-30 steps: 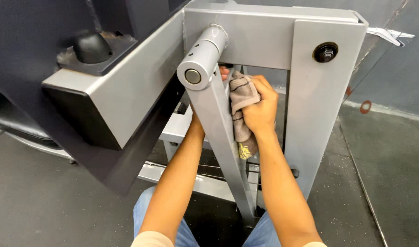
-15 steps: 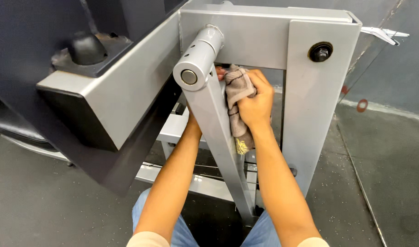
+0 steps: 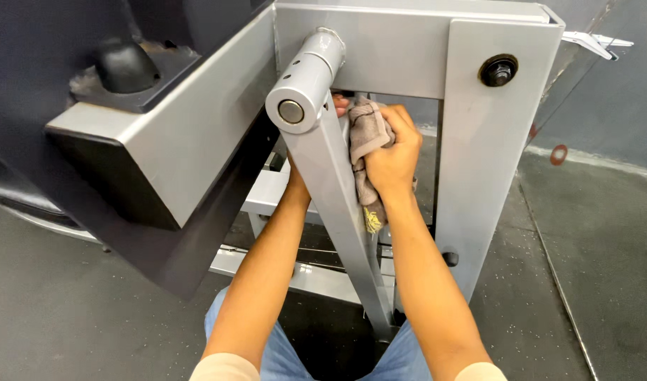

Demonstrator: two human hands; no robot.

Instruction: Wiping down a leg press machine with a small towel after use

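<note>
My right hand [image 3: 392,152] grips a crumpled grey-brown cloth [image 3: 367,137] and presses it against the inner side of a slanted grey metal bar [image 3: 341,212] of a gym machine. A short grey cylinder [image 3: 306,81] with small holes caps the top of that bar. My left hand [image 3: 337,106] reaches behind the bar and is almost wholly hidden; only fingertips show near the cloth's top, apparently holding the bar. A yellowish tag hangs from the cloth's lower end.
A grey upright frame plate [image 3: 489,141] with a black bolt [image 3: 498,69] stands right of my hands. A dark padded seat part [image 3: 111,106] and a grey beam fill the left. A dark rubber floor [image 3: 598,268] lies below, and my knees in blue jeans sit at the bottom.
My right hand and the cloth have slid a little up the slanted bar toward the cylinder. The left hand stays behind the bar.
</note>
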